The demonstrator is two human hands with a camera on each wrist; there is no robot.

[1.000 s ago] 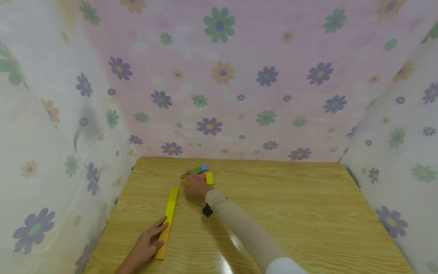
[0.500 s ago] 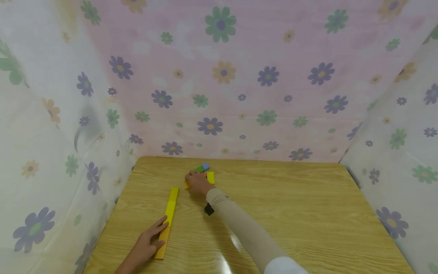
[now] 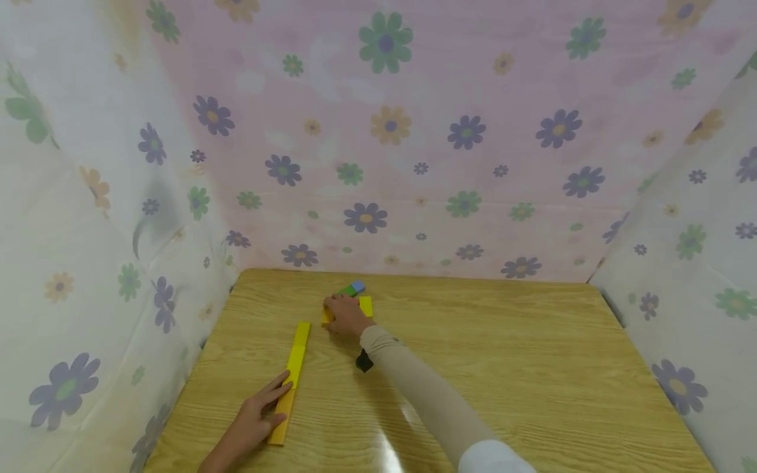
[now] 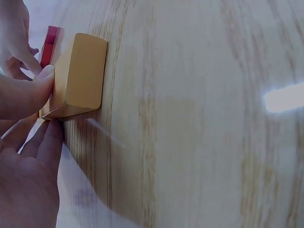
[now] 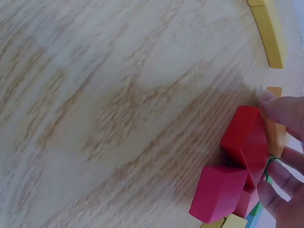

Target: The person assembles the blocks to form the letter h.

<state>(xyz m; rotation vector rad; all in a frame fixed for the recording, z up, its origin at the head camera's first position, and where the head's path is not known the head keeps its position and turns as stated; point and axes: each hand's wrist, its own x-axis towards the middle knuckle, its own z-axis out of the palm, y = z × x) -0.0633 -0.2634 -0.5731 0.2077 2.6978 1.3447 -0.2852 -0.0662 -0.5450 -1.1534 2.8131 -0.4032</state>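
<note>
My left hand (image 3: 251, 420) pinches the near orange block (image 4: 88, 71) of a straight row, thumb on one side and fingers on the other. Yellow blocks (image 3: 298, 355) continue that row away from me. At the back, my right hand (image 3: 347, 313) reaches over a cluster of blocks. Its thumb and fingers hold another orange block (image 5: 275, 135). Against this lies a red block (image 5: 247, 137), with a crimson block (image 5: 216, 192) beside it. A green block (image 3: 347, 291), a blue block (image 3: 357, 286) and a yellow block (image 3: 366, 306) show around the hand, which hides part of the cluster.
The wooden table (image 3: 503, 368) has a flowered cloth wall (image 3: 414, 190) behind it and cloth at both sides. A black device (image 3: 363, 360) hangs at my right wrist. Light glares off the tabletop near its front.
My right hand has shifted slightly right with the orange block. The green and blue blocks have moved a little right too. The left hand and its row stay in place.
</note>
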